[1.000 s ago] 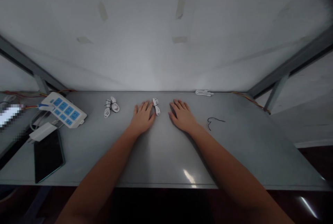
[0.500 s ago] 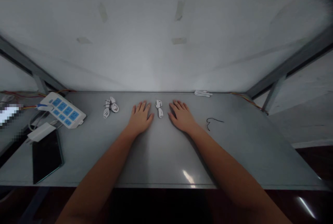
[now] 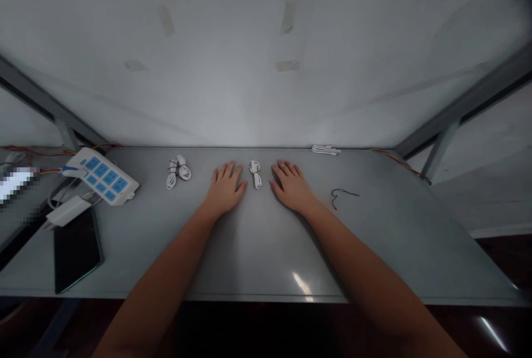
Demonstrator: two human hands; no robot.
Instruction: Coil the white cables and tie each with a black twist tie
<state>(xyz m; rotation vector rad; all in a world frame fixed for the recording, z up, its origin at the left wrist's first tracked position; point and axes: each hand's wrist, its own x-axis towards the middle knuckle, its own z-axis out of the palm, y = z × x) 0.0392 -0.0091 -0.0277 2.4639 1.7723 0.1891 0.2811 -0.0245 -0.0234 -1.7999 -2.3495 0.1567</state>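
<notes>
My left hand lies flat on the grey table, palm down with its fingers spread, holding nothing. Across from it, my right hand rests flat in the same way, also holding nothing. Between the two hands lies a white cable bundle, bound with a dark tie and touched by neither. Two more tied white cable bundles sit side by side to the left of my left hand. Right of my right hand is a loose, bent black tie. A folded white cable lies at the table's back edge.
At the left are a white power strip with blue sockets, a white adapter with cables, and a dark tablet. A pale wall rises behind the table, between metal frame bars at both sides.
Both hands keep their place on the table. The whole view has shifted very slightly, with everything appearing a little further right.
</notes>
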